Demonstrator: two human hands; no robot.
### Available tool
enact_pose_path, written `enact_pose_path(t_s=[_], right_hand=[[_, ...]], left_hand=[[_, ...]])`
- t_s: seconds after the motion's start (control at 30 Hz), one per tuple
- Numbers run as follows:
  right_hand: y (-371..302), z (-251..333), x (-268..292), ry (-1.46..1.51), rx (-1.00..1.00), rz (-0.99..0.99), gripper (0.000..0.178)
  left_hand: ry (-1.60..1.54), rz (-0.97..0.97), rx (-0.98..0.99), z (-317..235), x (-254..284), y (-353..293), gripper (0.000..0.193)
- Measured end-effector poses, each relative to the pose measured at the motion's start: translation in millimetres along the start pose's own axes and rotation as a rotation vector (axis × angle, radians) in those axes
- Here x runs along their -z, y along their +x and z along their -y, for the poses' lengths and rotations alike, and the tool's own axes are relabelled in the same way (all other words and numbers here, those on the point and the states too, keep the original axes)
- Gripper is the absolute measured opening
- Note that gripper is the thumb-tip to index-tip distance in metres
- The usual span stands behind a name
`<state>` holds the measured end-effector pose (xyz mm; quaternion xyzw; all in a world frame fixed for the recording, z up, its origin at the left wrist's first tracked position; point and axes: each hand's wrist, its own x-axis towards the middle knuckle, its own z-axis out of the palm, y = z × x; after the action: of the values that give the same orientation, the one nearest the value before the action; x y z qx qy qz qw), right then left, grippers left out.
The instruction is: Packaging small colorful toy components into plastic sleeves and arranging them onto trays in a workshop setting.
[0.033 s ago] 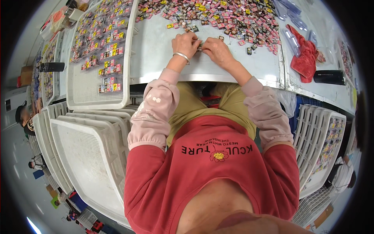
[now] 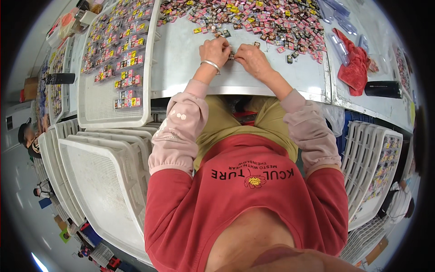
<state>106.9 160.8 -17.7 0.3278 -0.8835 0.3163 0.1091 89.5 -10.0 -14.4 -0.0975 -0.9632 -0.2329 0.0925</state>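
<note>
At the near part of the pale table (image 2: 181, 63), your two hands are close together, with their fingertips meeting over one small dark block (image 2: 232, 55). Your left hand (image 2: 215, 52) has its thumb and finger pinched on it from nine o'clock, and your right hand (image 2: 251, 59) pinches it from three. Your fingers hide most of the block, so you cannot tell its exact shape or how it is turned. A light bangle (image 2: 210, 66) circles your left wrist, and pink sleeves (image 2: 179, 131) cover both your forearms.

Taking your hands as the middle of the clock, a wide, loose pile (image 2: 263, 22) of small pink, black and yellow blocks spreads from twelve to two o'clock. Just beside your fingers, a single block (image 2: 257, 45) lies at two o'clock, and a dark block (image 2: 289, 59) sits at three, by the pile's lower edge.

At nine o'clock stands a white tray (image 2: 97, 99), with similar blocks set in grouped rows and its near end bare. Well out at three o'clock you have a crumpled red cloth (image 2: 353, 68), with clear plastic cases (image 2: 340, 49) beside it and a black cylinder (image 2: 383, 89) just below. Between seven and eight, white trays (image 2: 97, 177) lean in a stack beneath table level; more trays (image 2: 364, 167) stand between four and five.
</note>
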Motion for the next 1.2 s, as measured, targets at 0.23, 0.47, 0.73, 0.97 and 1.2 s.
enact_pose_path(t_s=[0.23,0.47,0.73,0.97,1.2], right_hand=[[0.4,-7.8,11.8,0.205,-0.131,-0.041,0.012],[13.2,15.2,15.4,0.445,-0.223,-0.131,0.023],[30.3,1.4,12.7,0.334,-0.109,-0.063,0.025],[19.7,-12.8,23.1,0.326,-0.186,0.091,0.028],[15.4,-8.4,14.4,0.129,-0.059,0.125,0.024]], left_hand=[[-0.428,0.067,0.195,19.1,4.6,0.9,0.019],[-0.477,0.050,0.214,4.1,16.7,-6.8,0.020],[-0.933,0.107,0.241,15.6,16.3,-10.9,0.019],[-0.069,-0.210,-0.326,2.4,17.6,-35.6,0.027],[-0.018,-0.070,-0.396,8.0,10.2,-42.0,0.027]])
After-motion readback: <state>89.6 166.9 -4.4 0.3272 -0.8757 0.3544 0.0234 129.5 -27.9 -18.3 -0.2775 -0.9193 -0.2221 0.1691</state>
